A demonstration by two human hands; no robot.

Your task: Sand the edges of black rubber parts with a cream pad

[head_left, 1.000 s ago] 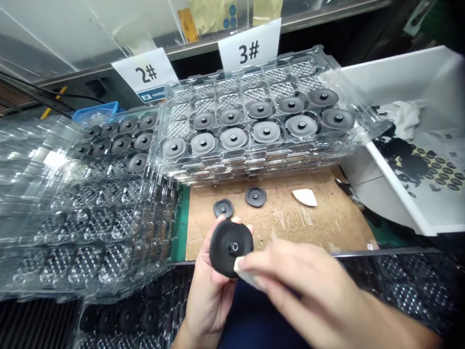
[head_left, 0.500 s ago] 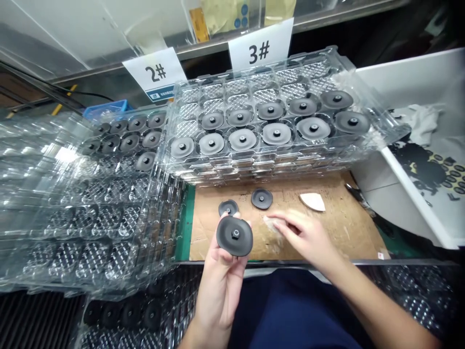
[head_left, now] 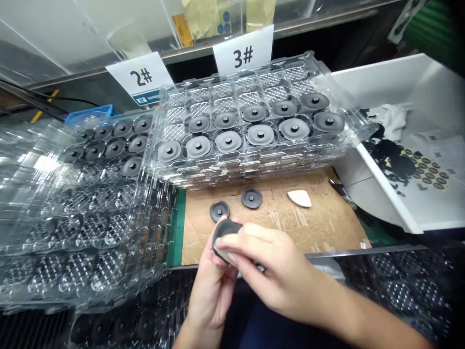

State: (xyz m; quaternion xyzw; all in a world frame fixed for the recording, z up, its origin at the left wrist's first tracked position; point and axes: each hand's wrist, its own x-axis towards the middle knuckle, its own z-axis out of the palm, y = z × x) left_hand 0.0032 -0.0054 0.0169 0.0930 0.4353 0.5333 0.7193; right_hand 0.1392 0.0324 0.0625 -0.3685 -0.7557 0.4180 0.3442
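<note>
My left hand [head_left: 214, 286] grips a black rounded disc [head_left: 224, 230] from below, fingers wrapped about its edge, and the disc is tilted. Across its face lies my right hand [head_left: 272, 261], fingers pressed together on the disc and covering most of it. A pale sliver shows beneath those fingertips, too hidden to name. Just beyond the hands, a similar disc with a central stud [head_left: 220, 211] rests on the cardboard sheet [head_left: 265, 223]. Another black disc [head_left: 252, 198] lies a little further back, and a white wedge-shaped piece [head_left: 300, 198] sits to the right.
A stack of clear plastic trays [head_left: 232, 162] holding black discs stands behind the cardboard. More clear trays [head_left: 90, 208] are piled at left. On the right, a white bin [head_left: 385, 189] contains black scraps. Paper signs [head_left: 243, 53] hang at the back, above a blue basket [head_left: 89, 115].
My right hand has moved left from over the cardboard onto the held disc. That disc has tilted in my left hand. The whole view has shifted slightly.
</note>
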